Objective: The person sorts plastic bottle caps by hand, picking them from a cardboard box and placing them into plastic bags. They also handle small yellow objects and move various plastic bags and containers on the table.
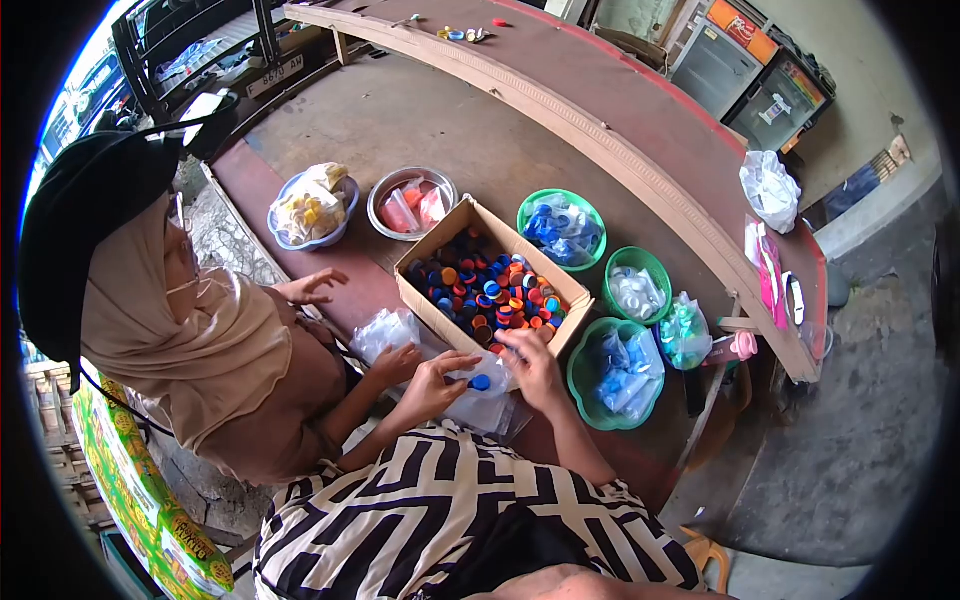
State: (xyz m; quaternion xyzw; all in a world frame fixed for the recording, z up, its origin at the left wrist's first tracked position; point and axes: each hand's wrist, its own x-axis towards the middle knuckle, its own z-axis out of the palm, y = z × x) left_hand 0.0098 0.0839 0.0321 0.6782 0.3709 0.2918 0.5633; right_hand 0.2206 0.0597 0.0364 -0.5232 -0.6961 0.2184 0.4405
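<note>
My left hand pinches the edge of a clear plastic bag in front of the cardboard box. A blue bottle cap shows at the bag, between my two hands. On the bag's other side, my right hand has its fingers bent at the bag's edge, close to the box's near corner; its fingertips are partly hidden. Just beyond both hands stands the open cardboard box, holding many loose bottle caps in blue, red, orange and black. More clear bags lie under my hands.
Green bowls with bagged caps stand right of the box. A metal bowl and a blue-white basin hold more bags at left. A co-worker sits at left, one hand over the table. A wooden ledge runs behind.
</note>
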